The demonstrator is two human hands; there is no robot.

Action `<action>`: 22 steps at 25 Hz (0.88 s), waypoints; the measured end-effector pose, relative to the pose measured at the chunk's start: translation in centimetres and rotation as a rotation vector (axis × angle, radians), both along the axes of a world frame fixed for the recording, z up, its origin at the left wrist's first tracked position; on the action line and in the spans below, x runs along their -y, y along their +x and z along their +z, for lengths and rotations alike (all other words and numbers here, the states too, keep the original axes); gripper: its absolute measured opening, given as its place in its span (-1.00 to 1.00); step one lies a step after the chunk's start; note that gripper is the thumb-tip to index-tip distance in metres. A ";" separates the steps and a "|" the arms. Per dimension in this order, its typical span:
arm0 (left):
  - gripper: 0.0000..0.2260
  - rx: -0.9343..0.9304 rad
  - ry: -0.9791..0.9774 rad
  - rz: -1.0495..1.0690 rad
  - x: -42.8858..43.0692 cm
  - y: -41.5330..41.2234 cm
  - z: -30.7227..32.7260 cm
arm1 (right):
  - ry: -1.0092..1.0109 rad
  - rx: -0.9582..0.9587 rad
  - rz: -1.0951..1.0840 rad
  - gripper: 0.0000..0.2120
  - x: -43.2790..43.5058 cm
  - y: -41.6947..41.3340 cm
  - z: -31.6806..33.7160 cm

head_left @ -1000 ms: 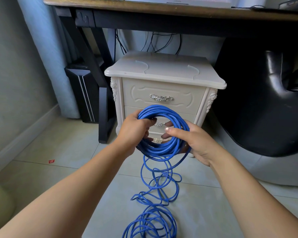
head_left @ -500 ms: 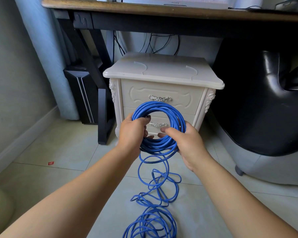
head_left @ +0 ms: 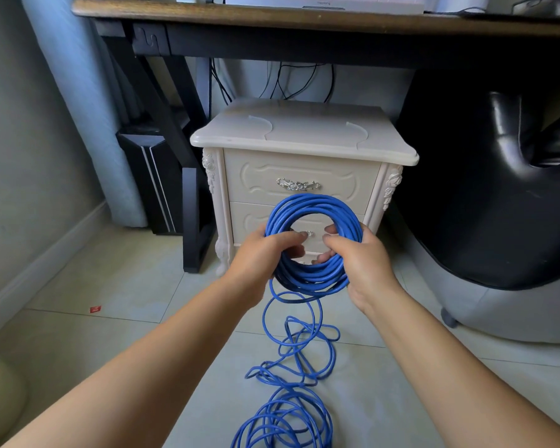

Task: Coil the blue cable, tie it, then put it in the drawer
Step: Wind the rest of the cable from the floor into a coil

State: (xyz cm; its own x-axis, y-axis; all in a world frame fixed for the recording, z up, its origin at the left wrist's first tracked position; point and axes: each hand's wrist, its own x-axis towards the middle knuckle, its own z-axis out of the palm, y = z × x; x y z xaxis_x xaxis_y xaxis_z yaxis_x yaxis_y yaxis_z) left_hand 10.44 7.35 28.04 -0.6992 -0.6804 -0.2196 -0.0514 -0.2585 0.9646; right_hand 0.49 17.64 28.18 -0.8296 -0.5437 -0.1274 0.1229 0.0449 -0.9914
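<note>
Blue cable (head_left: 314,206): partly wound into an upright ring, held in the air in front of the nightstand (head_left: 304,137), level with its lower drawer (head_left: 256,221).
Left hand (head_left: 256,257): fingers curled round left side of ring, tips inside it.
Right hand (head_left: 366,263): fingers curled round right side, thumb over the strands.
Rest of cable: hanging from bottom of ring, trailing in loose loops (head_left: 291,412) on the tiled floor (head_left: 110,286).
Both drawers shut.

Arms outstretched, left hand (head_left: 264,253) and right hand (head_left: 361,263) curled round opposite sides of blue cable (head_left: 314,202).
</note>
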 end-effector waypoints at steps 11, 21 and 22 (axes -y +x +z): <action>-0.49 0.228 -0.975 -0.248 0.7 1.0 0.4 | 0.453 -0.817 0.278 -0.77 -0.2 0.0 0.4; -0.93 0.093 -0.445 -0.031 2.8 0.7 0.0 | 0.104 -0.155 0.229 -0.67 -0.5 -0.3 0.0; -0.93 0.046 -0.331 0.020 3.0 0.7 -0.1 | 0.078 -0.067 0.245 -0.71 -0.5 -0.2 -0.1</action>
State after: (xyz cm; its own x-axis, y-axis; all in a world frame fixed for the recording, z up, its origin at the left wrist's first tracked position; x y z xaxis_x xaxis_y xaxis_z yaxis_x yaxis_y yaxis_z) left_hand 11.12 4.35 27.92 -0.6792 -0.7338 -0.0152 -0.0946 0.0670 0.9933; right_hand 0.28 18.18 28.11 -0.6823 -0.7200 -0.1264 0.0336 0.1418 -0.9893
